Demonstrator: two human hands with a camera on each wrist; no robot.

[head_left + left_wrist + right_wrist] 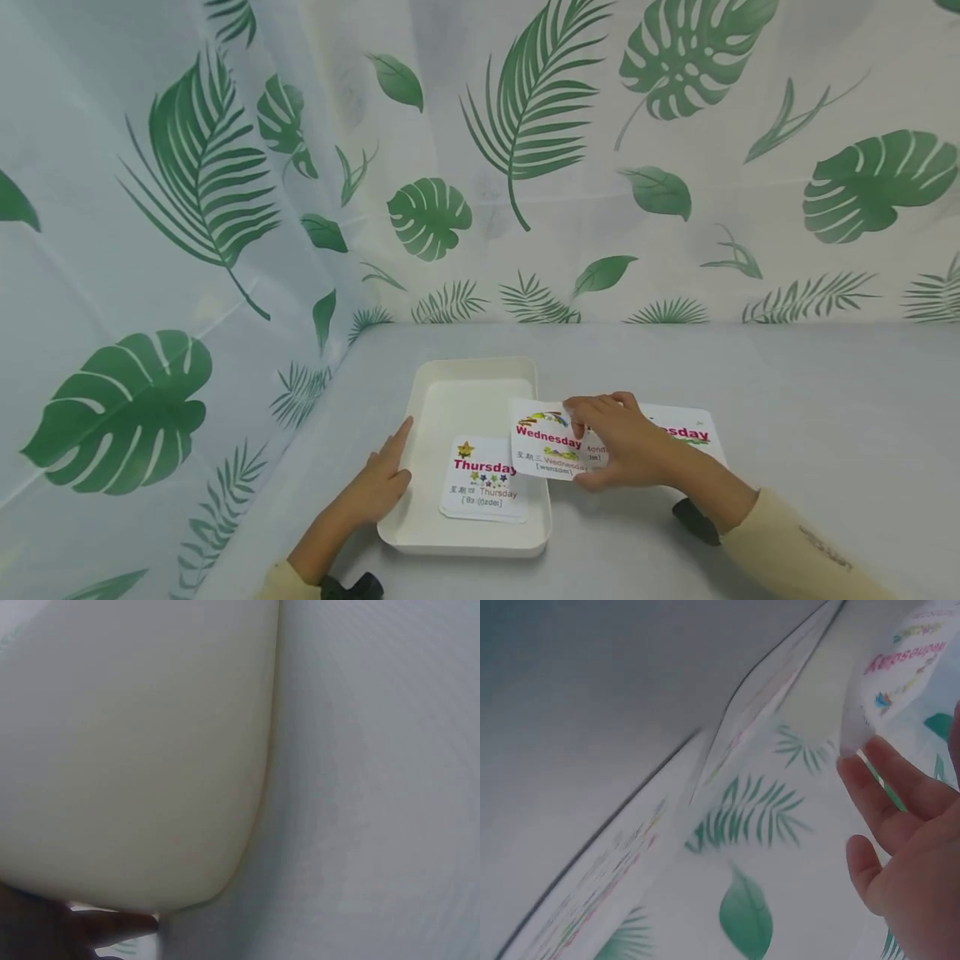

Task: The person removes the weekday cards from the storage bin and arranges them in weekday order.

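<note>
My right hand (626, 442) pinches a white card (543, 437) printed "Wednesday", held partly over the right rim of a cream tray (457, 387). In the right wrist view, fingers of the right hand (907, 817) meet the edge of the Wednesday card (907, 664). A "Thursday" card (483, 487) lies inside the tray, its upper right corner overlapped by the Wednesday card. My left hand (378, 483) rests at the tray's left side, index finger straight along the rim. The left wrist view shows mostly the tray's outer wall (150, 765).
Right of the tray, another card (690, 425) with only "esday" showing lies partly behind the right hand. Lettering of a further card (597, 451) shows beside the Wednesday card. Leaf-printed sheeting (517, 125) rises behind and at the left of the pale table (825, 417).
</note>
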